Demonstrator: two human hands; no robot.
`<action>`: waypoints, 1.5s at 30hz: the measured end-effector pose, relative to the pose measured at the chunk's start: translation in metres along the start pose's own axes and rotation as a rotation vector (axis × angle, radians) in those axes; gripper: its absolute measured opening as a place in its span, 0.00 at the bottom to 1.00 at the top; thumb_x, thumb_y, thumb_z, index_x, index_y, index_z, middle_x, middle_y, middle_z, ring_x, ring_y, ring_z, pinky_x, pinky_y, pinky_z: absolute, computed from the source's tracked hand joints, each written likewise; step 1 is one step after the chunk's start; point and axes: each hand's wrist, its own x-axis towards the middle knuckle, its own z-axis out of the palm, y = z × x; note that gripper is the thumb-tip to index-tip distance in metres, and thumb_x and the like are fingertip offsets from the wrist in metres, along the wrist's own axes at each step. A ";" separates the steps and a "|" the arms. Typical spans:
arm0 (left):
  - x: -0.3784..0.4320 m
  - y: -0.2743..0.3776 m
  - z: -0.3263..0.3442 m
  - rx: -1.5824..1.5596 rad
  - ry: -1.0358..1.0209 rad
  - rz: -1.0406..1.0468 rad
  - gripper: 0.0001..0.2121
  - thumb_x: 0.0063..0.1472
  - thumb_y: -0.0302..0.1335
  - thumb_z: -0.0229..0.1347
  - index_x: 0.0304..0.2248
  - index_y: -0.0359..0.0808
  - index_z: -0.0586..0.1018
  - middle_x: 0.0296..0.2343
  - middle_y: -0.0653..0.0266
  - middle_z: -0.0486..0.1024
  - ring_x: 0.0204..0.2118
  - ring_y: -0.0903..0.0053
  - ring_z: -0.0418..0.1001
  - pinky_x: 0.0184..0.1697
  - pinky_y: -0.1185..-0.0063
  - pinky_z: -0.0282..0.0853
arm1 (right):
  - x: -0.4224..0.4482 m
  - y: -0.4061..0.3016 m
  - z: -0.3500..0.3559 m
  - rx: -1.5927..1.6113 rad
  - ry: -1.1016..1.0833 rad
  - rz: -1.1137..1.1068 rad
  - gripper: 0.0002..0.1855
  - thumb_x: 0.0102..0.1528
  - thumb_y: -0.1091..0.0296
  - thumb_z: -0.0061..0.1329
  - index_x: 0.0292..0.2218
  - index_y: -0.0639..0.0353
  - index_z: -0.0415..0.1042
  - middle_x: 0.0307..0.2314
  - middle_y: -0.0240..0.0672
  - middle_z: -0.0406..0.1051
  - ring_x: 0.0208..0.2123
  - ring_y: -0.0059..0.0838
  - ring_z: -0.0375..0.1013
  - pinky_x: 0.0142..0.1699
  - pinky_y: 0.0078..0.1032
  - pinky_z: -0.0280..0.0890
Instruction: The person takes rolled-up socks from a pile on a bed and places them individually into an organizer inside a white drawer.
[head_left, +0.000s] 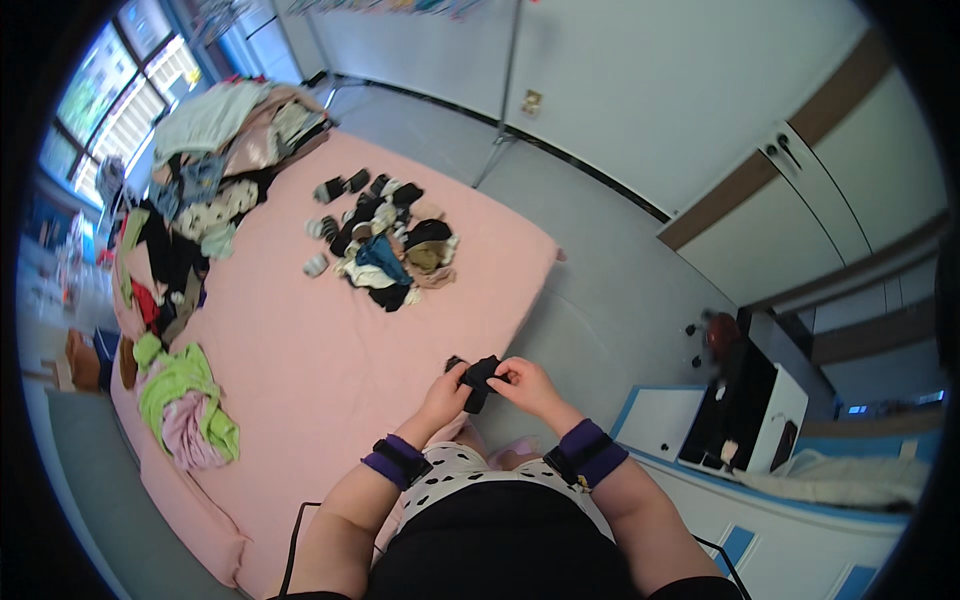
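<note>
Black socks (480, 375) are gripped between my two hands, just above the near edge of the bed. My left hand (445, 394) pinches their left side, while my right hand (528, 385) holds the right side between thumb and fingers. Whether it is one sock or a pair I cannot tell. Farther up the pink bed sheet (315, 360) lies a loose heap of socks (382, 259) in black, white, teal and tan. Several rolled sock bundles, among them a grey one (316, 265) and a dark one (328, 190), sit along the heap's left side.
Piled clothes (210, 135) cover the bed's far left. A green and pink blanket (184, 397) lies near the headboard (90, 480). A metal rack pole (510, 67) stands beyond the bed. To the right are a white and blue cabinet (660, 420) and a door (780, 202).
</note>
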 end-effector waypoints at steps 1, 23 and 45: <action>0.002 0.014 0.012 -0.024 -0.053 0.041 0.09 0.61 0.19 0.46 0.41 0.33 0.72 0.30 0.67 0.73 0.34 0.82 0.71 0.38 0.82 0.67 | -0.014 0.002 -0.013 0.044 0.014 0.059 0.13 0.50 0.72 0.58 0.37 0.63 0.71 0.23 0.27 0.68 0.22 0.14 0.65 0.29 0.15 0.63; 0.005 0.163 0.311 -0.108 -0.843 0.082 0.21 0.68 0.42 0.41 0.49 0.32 0.70 0.38 0.69 0.72 0.42 0.81 0.65 0.47 0.83 0.61 | -0.287 0.036 -0.186 0.542 0.918 -0.175 0.15 0.53 0.82 0.48 0.42 0.61 0.65 0.32 0.28 0.69 0.34 0.16 0.71 0.37 0.17 0.67; 0.043 0.272 0.500 0.218 -1.227 0.592 0.10 0.56 0.18 0.50 0.39 0.31 0.75 0.29 0.69 0.75 0.32 0.83 0.71 0.35 0.84 0.67 | -0.379 0.080 -0.212 -0.467 1.488 0.355 0.14 0.45 0.79 0.50 0.35 0.56 0.76 0.34 0.33 0.69 0.34 0.39 0.73 0.38 0.32 0.69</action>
